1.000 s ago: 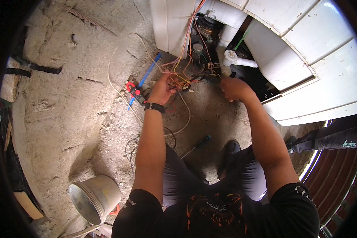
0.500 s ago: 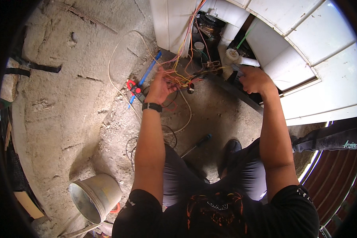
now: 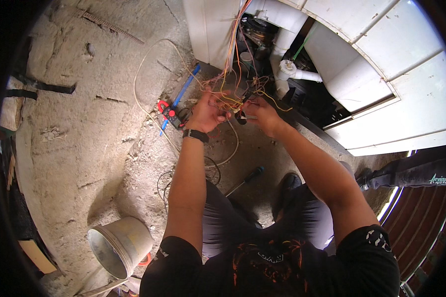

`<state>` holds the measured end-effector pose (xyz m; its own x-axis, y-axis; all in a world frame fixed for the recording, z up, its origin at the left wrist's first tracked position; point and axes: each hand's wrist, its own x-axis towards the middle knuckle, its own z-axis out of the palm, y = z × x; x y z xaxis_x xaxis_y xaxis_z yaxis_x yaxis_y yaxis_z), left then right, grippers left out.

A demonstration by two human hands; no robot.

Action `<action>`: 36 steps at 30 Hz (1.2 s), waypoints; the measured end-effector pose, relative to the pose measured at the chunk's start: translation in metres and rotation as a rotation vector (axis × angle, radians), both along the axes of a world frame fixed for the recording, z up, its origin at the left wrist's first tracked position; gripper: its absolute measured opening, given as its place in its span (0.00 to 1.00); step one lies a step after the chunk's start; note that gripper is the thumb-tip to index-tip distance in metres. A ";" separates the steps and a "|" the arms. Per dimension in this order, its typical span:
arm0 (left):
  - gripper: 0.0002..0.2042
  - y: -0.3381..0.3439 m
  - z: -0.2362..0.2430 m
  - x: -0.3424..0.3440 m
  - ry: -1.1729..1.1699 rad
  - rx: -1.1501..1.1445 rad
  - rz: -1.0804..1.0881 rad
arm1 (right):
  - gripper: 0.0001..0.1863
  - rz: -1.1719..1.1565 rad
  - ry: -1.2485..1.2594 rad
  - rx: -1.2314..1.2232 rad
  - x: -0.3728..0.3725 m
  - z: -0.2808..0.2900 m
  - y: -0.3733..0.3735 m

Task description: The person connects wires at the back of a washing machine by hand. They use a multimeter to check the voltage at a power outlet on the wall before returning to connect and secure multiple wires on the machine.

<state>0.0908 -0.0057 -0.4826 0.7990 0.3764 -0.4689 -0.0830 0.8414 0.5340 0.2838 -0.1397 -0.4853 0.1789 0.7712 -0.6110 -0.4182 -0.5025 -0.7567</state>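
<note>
My left hand (image 3: 208,113) has its fingers curled round a tangle of thin coloured wires (image 3: 225,101), pink, yellow and orange, which hang from inside a white cabinet. My right hand (image 3: 261,116) is closed beside that tangle on something too small to make out. A loose yellow wire reaches right, above my right hand. A red-and-black clamp meter (image 3: 171,116) lies on the rough floor left of my left hand, over a long blue bar (image 3: 187,85). A pale cable loops round them.
The white cabinet (image 3: 379,119) holds white pipes (image 3: 307,75) and dark fittings. A screwdriver (image 3: 252,175) lies near my feet. A grey bucket (image 3: 119,245) stands lower left. Rough concrete (image 3: 74,148) spans the left side; a dark padded bundle (image 3: 406,173) is at the right.
My right hand went right toward the pipe half a second ago and has now come back left, down beside the wires. The yellow wire now sticks out rightward. My left hand has shifted slightly.
</note>
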 end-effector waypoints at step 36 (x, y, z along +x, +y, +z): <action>0.32 0.010 0.036 -0.050 0.397 0.457 -0.167 | 0.13 0.520 0.574 0.336 0.010 0.110 -0.029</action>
<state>0.0405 0.0042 -0.4470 0.6624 0.4937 -0.5635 0.3086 0.5056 0.8057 0.2935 -0.1684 -0.3748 -0.5170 0.8267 -0.2221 -0.5613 -0.5233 -0.6412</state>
